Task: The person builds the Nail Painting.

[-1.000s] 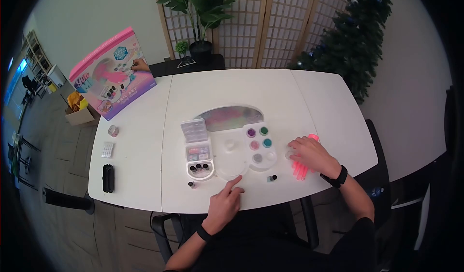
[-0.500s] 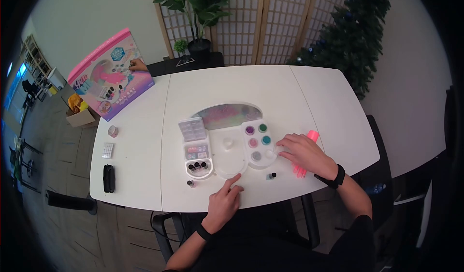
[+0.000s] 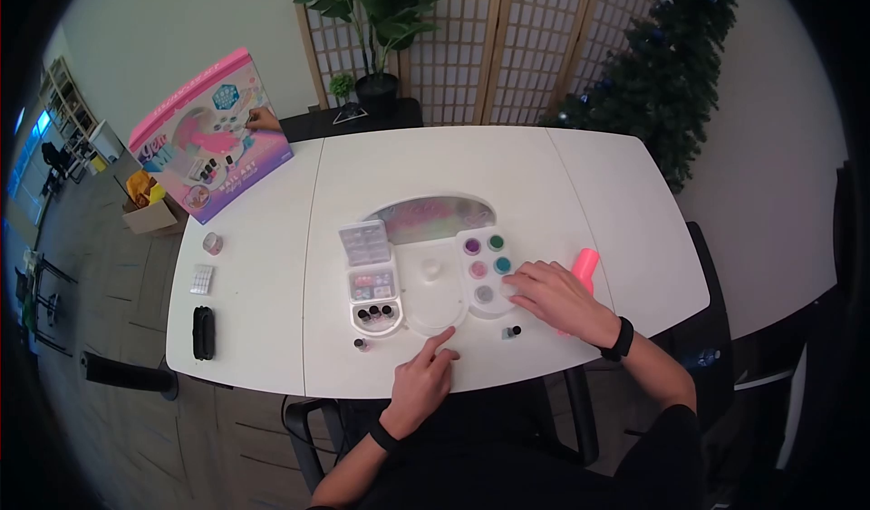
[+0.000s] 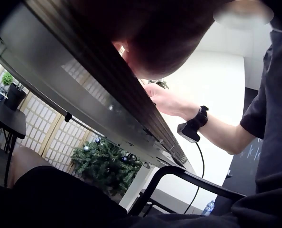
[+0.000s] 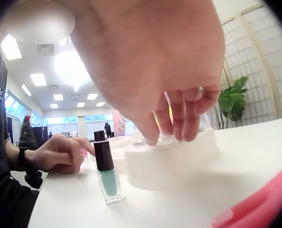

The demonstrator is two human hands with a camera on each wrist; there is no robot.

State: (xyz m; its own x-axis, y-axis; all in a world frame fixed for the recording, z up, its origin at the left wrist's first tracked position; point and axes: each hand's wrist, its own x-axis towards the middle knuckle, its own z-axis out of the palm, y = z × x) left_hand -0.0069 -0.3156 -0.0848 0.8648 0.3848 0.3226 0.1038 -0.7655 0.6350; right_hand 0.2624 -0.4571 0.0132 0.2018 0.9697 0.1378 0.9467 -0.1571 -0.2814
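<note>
At the front right well of a white holder [image 3: 492, 310], my right hand [image 3: 566, 303] pinches a small clear pot [image 5: 166, 140] between thumb and fingertips. Pots of purple [image 3: 472, 246], green, pink, teal and silvery glitter sit in the other wells. My left hand [image 3: 422, 385] lies at the table's near edge, its index finger stretched toward the round white base [image 3: 433, 318] and its other fingers bent. A teal nail polish bottle [image 5: 108, 178] stands between the hands, near the holder. Partly behind the right hand lies a pink plastic hand [image 3: 585, 263].
Left of the base, an open-lidded white case [image 3: 373, 283] holds small trays and several black-capped bottles. Another bottle [image 3: 361, 344] stands before it. Farther left are a clear jar [image 3: 212, 243], a white sheet [image 3: 202, 280], a black case [image 3: 203, 333] and the printed box [image 3: 213, 138].
My right hand has carried the clear pot leftward, from beside the pink plastic hand to the holder's front right well. The left hand has stayed in place.
</note>
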